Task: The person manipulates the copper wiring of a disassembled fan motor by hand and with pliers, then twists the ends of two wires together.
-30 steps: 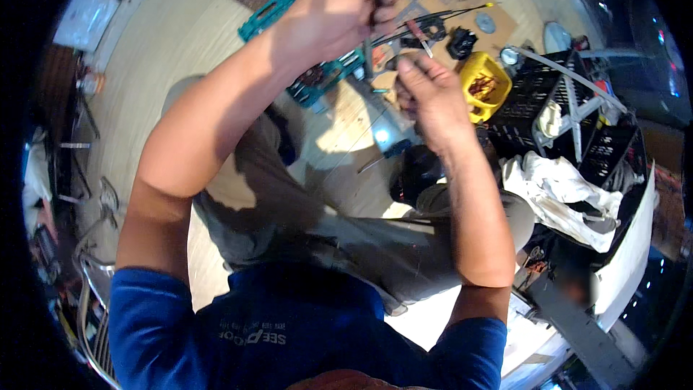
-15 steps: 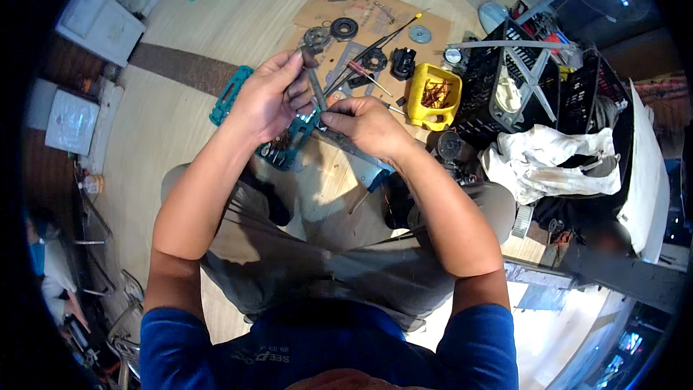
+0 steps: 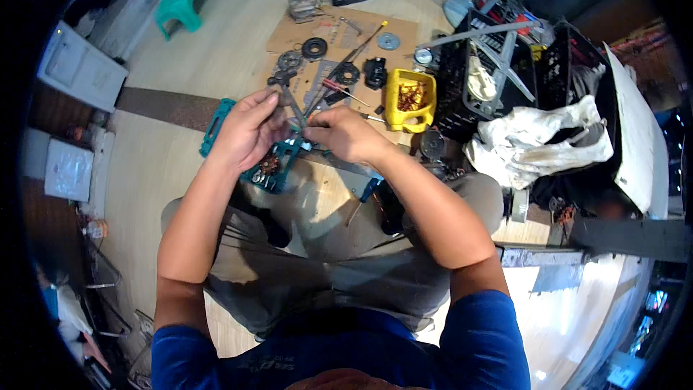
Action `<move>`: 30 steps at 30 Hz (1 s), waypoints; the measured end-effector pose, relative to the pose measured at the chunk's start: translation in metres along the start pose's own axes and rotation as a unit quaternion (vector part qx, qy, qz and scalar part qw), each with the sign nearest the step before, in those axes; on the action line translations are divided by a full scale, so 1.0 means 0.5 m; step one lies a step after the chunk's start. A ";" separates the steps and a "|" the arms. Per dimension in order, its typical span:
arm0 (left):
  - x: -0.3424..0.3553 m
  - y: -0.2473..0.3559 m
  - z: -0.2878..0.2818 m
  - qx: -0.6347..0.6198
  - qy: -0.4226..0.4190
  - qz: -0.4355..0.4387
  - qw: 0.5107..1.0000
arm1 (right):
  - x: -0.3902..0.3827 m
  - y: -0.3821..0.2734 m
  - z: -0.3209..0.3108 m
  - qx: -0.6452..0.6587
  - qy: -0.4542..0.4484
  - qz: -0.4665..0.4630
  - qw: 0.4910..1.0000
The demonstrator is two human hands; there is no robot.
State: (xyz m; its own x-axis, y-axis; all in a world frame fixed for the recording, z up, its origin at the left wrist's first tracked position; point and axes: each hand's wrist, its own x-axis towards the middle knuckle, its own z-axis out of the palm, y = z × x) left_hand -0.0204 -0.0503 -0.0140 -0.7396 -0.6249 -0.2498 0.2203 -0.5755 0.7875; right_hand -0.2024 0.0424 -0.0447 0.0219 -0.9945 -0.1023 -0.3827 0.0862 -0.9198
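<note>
Left of the yellow tub (image 3: pixel 394 105), a grey rod (image 3: pixel 294 108) slants between the hands — right hand (image 3: pixel 352 134) pinching its lower end, left hand (image 3: pixel 247 130) curled near its top, grip unclear — and a slack pinch could drop it towards the teal case (image 3: pixel 287 157)

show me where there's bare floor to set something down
Pale floor is bare between the green stool and cardboard, and left of the left forearm, below the dark strip. Crowded: the cardboard's middle, and right of the yellow container, where black crates stand.
</note>
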 end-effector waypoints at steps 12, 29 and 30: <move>-0.011 -0.019 0.042 0.354 -0.004 -0.117 0.928 | -0.010 -0.019 -0.037 -0.164 -0.001 -0.003 0.987; 0.039 -0.084 0.015 0.404 0.137 0.059 0.903 | -0.011 -0.026 0.028 0.207 0.142 0.000 0.968; 0.040 -0.078 0.029 0.330 0.158 0.070 0.928 | -0.010 -0.018 0.035 0.213 0.108 0.036 0.970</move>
State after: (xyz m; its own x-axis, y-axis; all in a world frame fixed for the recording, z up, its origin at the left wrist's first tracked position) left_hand -0.0530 -0.0324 -0.0416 -0.4862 -0.8530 -0.1895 -0.2144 -0.0937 0.9722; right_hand -0.1831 0.0478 -0.0424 -0.2020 -0.9704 -0.1326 0.0417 0.1267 -0.9911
